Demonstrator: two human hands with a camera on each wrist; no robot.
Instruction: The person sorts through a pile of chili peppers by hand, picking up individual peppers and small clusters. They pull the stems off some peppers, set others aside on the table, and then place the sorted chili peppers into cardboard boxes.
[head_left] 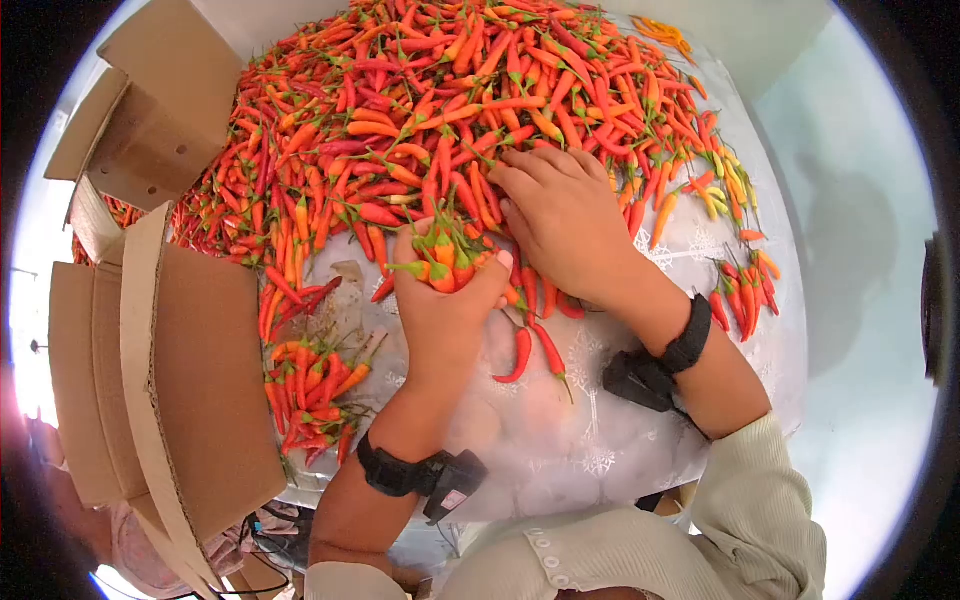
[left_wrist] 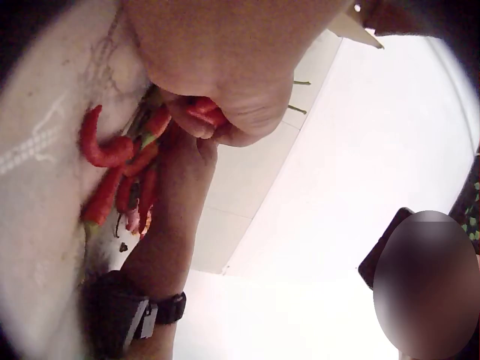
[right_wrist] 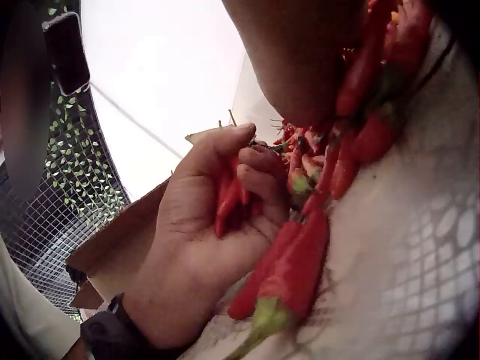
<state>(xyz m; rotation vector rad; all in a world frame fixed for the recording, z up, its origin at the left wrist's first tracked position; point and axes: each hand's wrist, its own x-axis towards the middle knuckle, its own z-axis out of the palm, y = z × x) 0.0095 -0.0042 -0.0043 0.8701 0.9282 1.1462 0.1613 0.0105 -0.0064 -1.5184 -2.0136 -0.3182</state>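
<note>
A bunch of orange-red chili peppers (head_left: 440, 255), green stems upward, is gripped in my left hand (head_left: 445, 310). In the right wrist view the curled fingers of that left hand (right_wrist: 217, 195) wrap round red chilies (right_wrist: 231, 195). My right hand (head_left: 565, 215) lies back-up over the near edge of a large chili pile (head_left: 430, 100), its fingers bent down among the peppers. Its fingertips are hidden, and I cannot tell whether they pinch one. Loose chilies (head_left: 545, 350) lie on the table just below the two hands.
A small heap of chilies (head_left: 315, 395) lies at left, beside an open cardboard box (head_left: 205, 370). At right are a little red cluster (head_left: 745, 295) and some yellowish chilies (head_left: 735, 185). A patterned plastic cover (head_left: 590, 430) spreads over the table.
</note>
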